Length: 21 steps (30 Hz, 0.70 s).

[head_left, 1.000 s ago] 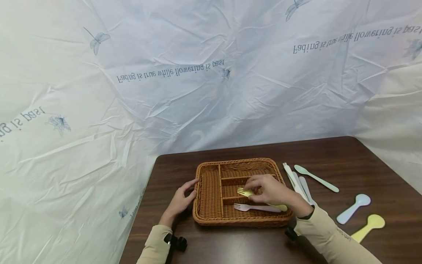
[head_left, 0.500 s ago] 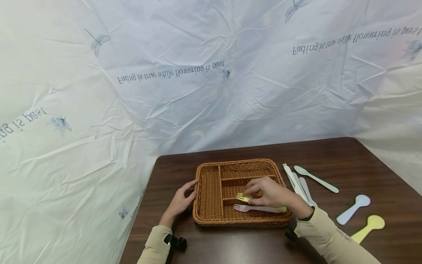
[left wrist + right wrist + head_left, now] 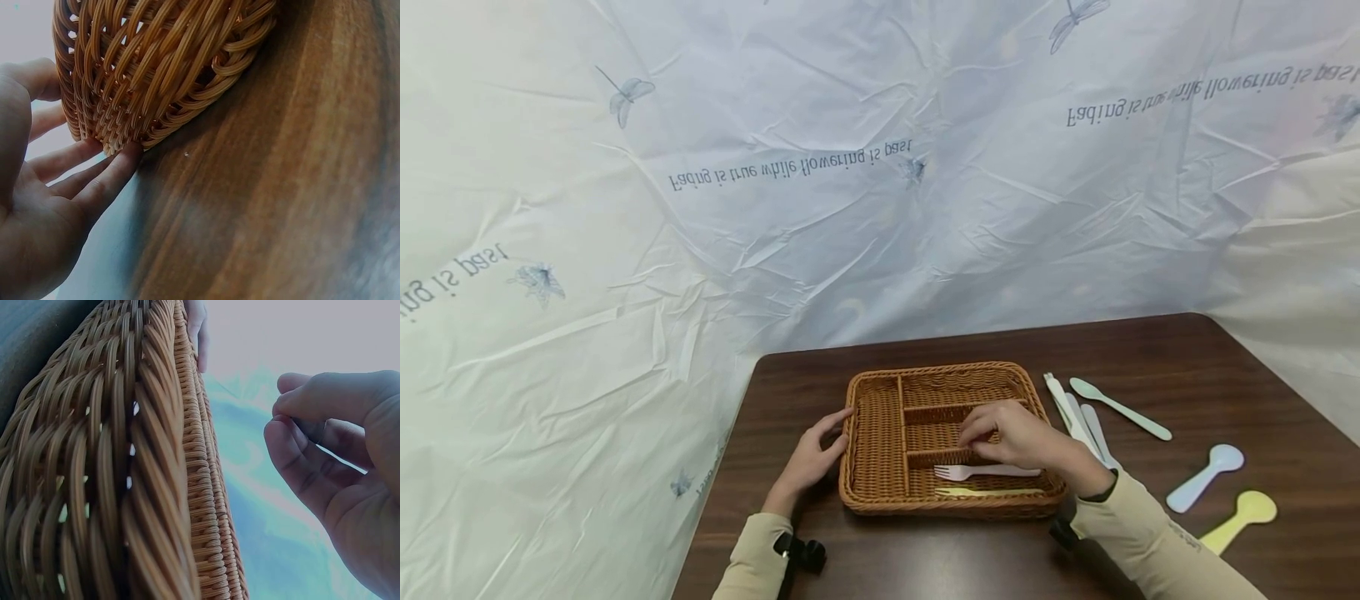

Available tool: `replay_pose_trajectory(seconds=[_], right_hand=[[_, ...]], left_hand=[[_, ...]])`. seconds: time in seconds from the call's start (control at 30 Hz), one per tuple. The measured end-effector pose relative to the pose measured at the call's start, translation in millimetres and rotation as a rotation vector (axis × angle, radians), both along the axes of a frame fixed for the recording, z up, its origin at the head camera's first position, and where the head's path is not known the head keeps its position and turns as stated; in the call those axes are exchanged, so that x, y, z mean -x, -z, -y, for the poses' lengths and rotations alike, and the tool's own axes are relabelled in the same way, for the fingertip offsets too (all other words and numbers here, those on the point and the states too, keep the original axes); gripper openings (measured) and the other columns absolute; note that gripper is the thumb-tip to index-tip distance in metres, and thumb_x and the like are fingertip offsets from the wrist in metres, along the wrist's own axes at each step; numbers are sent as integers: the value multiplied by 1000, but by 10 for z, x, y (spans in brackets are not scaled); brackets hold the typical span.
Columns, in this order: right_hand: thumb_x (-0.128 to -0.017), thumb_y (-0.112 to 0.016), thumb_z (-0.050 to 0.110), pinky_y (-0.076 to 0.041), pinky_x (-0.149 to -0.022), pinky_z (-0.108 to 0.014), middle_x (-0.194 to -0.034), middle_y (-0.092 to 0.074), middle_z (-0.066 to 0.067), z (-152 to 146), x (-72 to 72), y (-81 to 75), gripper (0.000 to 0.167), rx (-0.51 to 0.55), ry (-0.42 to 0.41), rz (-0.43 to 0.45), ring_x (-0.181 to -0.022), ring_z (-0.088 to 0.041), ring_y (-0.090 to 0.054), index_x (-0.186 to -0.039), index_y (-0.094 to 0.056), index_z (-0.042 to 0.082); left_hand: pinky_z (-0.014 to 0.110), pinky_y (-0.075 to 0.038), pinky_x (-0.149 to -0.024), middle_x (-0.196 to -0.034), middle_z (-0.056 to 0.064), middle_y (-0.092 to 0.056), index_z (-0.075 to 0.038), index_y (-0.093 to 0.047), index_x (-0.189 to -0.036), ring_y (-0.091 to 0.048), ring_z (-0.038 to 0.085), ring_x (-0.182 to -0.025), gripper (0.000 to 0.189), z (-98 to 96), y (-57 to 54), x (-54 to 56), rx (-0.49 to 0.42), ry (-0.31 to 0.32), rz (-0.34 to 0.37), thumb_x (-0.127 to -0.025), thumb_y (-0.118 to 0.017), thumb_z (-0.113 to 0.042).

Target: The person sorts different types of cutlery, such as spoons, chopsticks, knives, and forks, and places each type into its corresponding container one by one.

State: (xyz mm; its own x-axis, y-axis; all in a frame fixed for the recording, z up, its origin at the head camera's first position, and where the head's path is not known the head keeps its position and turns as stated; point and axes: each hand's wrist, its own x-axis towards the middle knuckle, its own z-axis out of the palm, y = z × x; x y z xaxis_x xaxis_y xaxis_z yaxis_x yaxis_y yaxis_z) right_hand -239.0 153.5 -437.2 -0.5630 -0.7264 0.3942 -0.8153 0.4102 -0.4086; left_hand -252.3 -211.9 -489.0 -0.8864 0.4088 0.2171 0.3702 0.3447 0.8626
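Note:
My left hand (image 3: 811, 454) rests against the left end of a wicker tray (image 3: 874, 507). In the left wrist view, the left hand's fingertips (image 3: 128, 153) touch the woven side low down near the tabletop. My right hand (image 3: 1011, 433) hovers over the tray's middle and front compartments, its fingers loosely bent and holding nothing that shows. The right wrist view shows the same hand (image 3: 337, 456) above the rim, thumb and fingertips close together. A pale pink fork (image 3: 985, 472) lies in the front compartment. In front of it, along the near wall, is a yellow fork (image 3: 988, 492), partly hidden by the rim.
Right of the tray, a bundle of pale cutlery (image 3: 1078, 421) lies beside a mint green spoon (image 3: 1116, 405). Farther right are a light blue spoon (image 3: 1204, 477) and a yellow spoon (image 3: 1240, 517), partly behind the right sleeve. Printed sheeting (image 3: 880, 250) hangs behind the table (image 3: 925, 558).
The yellow fork left my right hand and now lies in the front compartment, in front of the pink fork. The right hand stays above the tray; the left hand has not moved.

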Motion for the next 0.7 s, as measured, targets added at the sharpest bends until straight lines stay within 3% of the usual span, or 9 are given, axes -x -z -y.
replay_pose_trajectory(seconds=[0.07, 0.33, 0.7], right_hand=[[-84, -69, 1, -57, -72, -27, -100, -72, -2, 2, -2, -2, 19, -5, 7, 2, -89, -13, -68, -95, -78, 14], [-87, -69, 4, -57, -71, -27, -101, -71, 3, -14, 0, 3, 18, -16, 24, 20, -89, -9, -66, -97, -77, 17], [-86, -70, 6, -55, -66, -27, -101, -69, 8, -76, 9, -39, 25, 0, 59, 5, -84, -4, -65, -100, -74, 27]], left_hand=[[61, -39, -104, -148, 25, -41, 5, -42, -144, -47, 43, -130, 46, 1, 19, 7, 5, -2, -12, -100, -51, -4], [56, -45, -101, -148, 16, -45, -5, -47, -144, -52, 37, -126, 45, 56, 368, 170, 11, -54, -60, -100, -55, -11], [48, -47, -101, -149, 10, -46, -10, -47, -145, -54, 32, -125, 46, 84, 367, 174, 22, -48, -45, -100, -55, -19]])
